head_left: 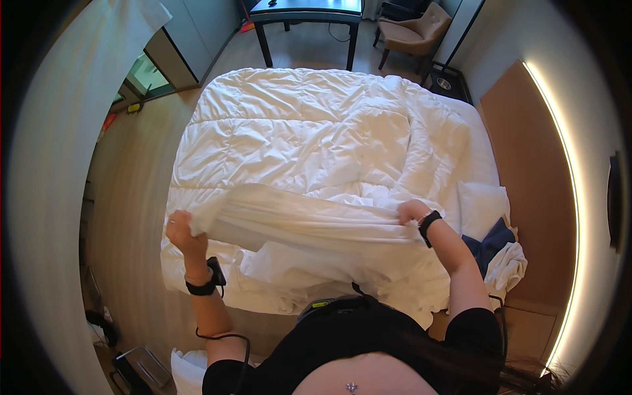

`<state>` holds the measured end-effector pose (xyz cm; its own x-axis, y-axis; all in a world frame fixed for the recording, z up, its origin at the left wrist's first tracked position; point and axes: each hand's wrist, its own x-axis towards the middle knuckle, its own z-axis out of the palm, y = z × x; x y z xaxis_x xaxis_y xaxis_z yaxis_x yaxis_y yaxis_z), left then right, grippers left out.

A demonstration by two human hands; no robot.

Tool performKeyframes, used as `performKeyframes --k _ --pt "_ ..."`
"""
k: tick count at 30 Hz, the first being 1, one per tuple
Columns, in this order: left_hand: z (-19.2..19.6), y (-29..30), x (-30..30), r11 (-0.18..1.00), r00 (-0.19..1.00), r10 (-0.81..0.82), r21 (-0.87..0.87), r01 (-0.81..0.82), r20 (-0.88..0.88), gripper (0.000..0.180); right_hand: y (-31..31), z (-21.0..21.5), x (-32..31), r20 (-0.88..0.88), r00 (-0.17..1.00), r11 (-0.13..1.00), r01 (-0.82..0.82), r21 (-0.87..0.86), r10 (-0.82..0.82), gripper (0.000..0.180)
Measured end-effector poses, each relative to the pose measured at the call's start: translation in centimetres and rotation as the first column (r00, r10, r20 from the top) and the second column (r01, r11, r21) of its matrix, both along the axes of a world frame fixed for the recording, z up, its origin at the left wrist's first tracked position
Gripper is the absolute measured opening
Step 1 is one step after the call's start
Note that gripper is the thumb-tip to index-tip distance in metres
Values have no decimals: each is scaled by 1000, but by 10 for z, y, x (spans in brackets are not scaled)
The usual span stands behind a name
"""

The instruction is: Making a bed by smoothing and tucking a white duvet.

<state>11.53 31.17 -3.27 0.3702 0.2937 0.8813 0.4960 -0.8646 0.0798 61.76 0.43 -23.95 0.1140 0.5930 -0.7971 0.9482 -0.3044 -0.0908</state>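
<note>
Overhead, the person stands at the near edge of a bed (197, 171), both arms raised over it and a white sheet (309, 224) stretched between the hands. The left hand (182, 232) is closed in a fist around one gathered corner of the sheet, held up just beyond the bed's left edge, with a black wrist strap (201, 287) and a trailing cable below it. The right hand (412, 211) grips the opposite end, its fingers curled into the cloth; exactly how the fingers pinch it is hard to tell, since folds hide them. A black watch-like band (428, 226) sits on that wrist. The sheet hangs taut between the two fists and drapes down toward the person's body. Beyond it, a rumpled white quilted duvet (309, 131) covers most of the mattress. A white pillow (482, 205) lies at the right side, with a dark blue cloth (488, 242) just beside it. At the far end of the room stand a dark table (308, 16) and a tan armchair (418, 29).
</note>
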Motion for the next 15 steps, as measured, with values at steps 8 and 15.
performKeyframes --k 8,15 --pt "-43 51 5 930 950 227 -338 -145 216 9 -54 -6 32 -91 673 658 738 151 -734 30" --pt "-68 119 82 883 959 240 -377 -280 -151 19 -24 99 192 -26 447 214 477 853 -894 29"
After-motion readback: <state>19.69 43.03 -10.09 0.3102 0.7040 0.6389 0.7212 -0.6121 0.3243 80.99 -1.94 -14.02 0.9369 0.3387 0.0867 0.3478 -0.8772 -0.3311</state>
